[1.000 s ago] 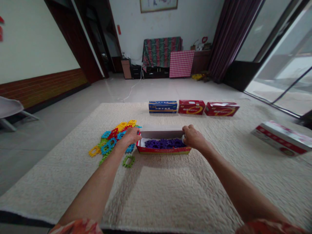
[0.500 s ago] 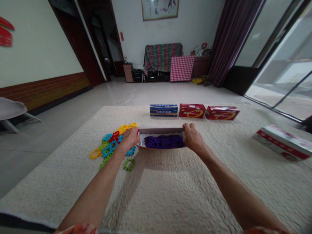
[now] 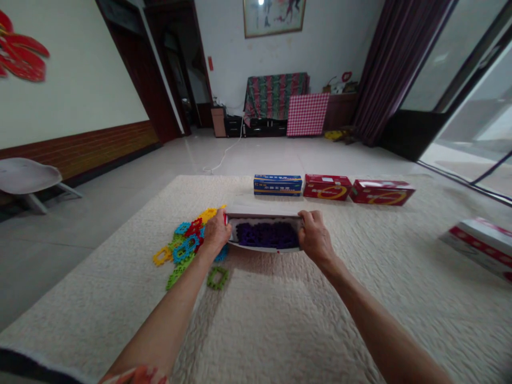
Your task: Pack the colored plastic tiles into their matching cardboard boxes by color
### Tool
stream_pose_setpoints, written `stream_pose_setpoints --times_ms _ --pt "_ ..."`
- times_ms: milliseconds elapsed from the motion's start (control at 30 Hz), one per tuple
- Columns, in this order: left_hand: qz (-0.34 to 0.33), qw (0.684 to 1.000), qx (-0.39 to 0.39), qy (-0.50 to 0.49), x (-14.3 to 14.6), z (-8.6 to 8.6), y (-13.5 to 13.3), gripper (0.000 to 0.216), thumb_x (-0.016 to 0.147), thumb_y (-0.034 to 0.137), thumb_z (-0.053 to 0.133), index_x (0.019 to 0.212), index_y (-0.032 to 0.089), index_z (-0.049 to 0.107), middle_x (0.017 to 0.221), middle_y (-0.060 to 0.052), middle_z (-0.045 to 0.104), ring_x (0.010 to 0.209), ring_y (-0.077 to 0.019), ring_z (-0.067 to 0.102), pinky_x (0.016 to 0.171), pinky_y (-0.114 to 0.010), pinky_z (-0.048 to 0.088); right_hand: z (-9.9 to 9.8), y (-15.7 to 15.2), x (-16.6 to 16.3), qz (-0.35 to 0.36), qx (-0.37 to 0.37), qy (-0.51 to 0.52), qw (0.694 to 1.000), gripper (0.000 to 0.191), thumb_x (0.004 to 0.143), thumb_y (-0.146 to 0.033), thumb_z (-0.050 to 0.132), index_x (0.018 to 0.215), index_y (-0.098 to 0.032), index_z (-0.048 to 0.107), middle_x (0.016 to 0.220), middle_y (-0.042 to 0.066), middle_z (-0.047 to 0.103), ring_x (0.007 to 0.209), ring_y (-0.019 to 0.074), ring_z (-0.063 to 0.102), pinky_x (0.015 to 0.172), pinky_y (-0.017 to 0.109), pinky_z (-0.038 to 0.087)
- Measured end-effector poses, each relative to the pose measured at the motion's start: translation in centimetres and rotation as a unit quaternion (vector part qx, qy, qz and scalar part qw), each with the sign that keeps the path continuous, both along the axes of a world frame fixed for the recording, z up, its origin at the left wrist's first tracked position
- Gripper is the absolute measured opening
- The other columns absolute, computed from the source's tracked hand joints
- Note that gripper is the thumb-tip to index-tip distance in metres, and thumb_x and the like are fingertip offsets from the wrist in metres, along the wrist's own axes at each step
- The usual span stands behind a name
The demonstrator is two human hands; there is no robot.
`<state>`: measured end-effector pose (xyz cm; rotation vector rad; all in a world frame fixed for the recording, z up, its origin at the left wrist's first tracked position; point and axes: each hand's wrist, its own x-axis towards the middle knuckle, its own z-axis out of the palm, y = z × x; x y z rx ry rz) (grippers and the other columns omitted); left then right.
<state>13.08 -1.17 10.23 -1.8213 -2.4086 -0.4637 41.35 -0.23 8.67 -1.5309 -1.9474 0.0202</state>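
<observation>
Both my hands grip the ends of a long, narrow cardboard box (image 3: 256, 249) whose opening faces me. Inside it lie several dark purple interlocking plastic pieces (image 3: 267, 234) on a pale lining. At the left end, my left hand (image 3: 216, 232) is closed around the box edge. My right hand (image 3: 316, 233) holds the right end, its fingers curled over the upper corner. Beside my left hand is a loose pile of yellow, red, blue and green interlocking plastic pieces (image 3: 186, 248). One green piece (image 3: 217, 278) lies apart, nearer to me.
Beyond the held box stand a blue box (image 3: 277, 185) and two red boxes (image 3: 327, 188), (image 3: 383, 192) in a row. A white and red box (image 3: 482, 245) is at the right. All rest on a cream quilted mat (image 3: 280, 320). A grey chair (image 3: 30, 176) stands at left.
A pale flap along the box's far side now shows more, and the purple pieces sit in deeper shade. My grip stays on both ends. The whole view has shifted slightly.
</observation>
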Motion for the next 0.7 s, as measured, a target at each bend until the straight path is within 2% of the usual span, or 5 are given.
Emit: stream_pose_setpoints --times_ms 167,333,467,633,700 --pt "0.020 1.000 -0.014 0.010 0.8 -0.3 0.2 0.041 0.089 0.025 0.054 0.129 0.016 0.047 0.110 -0.017 0.072 0.102 -0.0274 0.071 0.082 -0.034 0.052 -1.3 -0.1 0.2 0.009 0.004 0.029 1.000 0.041 0.082 -0.010 0.042 0.121 -0.021 0.052 0.114 0.013 0.052 0.098 0.0252 0.058 0.082 0.036 0.051" --pt "0.037 0.999 -0.013 0.024 1.0 0.4 0.5 0.037 0.093 0.023 0.047 0.129 0.012 0.044 0.107 -0.020 0.072 0.098 -0.0296 0.071 0.080 -0.036 0.053 -0.3 -0.2 0.0 0.018 0.024 0.051 0.998 0.041 0.081 -0.008 0.042 0.119 -0.019 0.053 0.114 0.014 0.052 0.102 0.0251 0.058 0.088 0.037 0.051" --pt "0.044 0.998 0.044 0.030 0.5 1.3 0.3 0.035 0.094 0.026 0.047 0.128 0.015 0.043 0.110 -0.018 0.072 0.097 -0.0300 0.072 0.077 -0.036 0.053 0.7 -0.5 -0.3 0.005 0.062 0.069 0.996 0.042 0.080 -0.007 0.042 0.118 -0.021 0.052 0.114 0.014 0.052 0.108 0.0264 0.056 0.092 0.039 0.051" --pt "0.053 0.993 0.103 0.020 -1.1 0.7 -0.3 0.034 0.095 0.030 0.049 0.127 0.019 0.043 0.106 -0.016 0.074 0.092 -0.0296 0.073 0.072 -0.035 0.052 -1.1 -0.5 -1.2 0.025 0.098 0.096 0.990 0.038 0.083 -0.008 0.042 0.117 -0.023 0.051 0.112 0.013 0.052 0.108 0.0260 0.056 0.093 0.039 0.051" --pt "0.059 0.992 0.111 0.019 -1.9 1.1 0.3 0.034 0.095 0.030 0.049 0.127 0.019 0.044 0.105 -0.016 0.074 0.091 -0.0294 0.073 0.071 -0.034 0.052 -1.2 0.4 -1.9 0.041 0.112 0.102 0.988 0.035 0.086 -0.008 0.041 0.116 -0.024 0.051 0.110 0.013 0.052 0.106 0.0255 0.056 0.094 0.040 0.051"
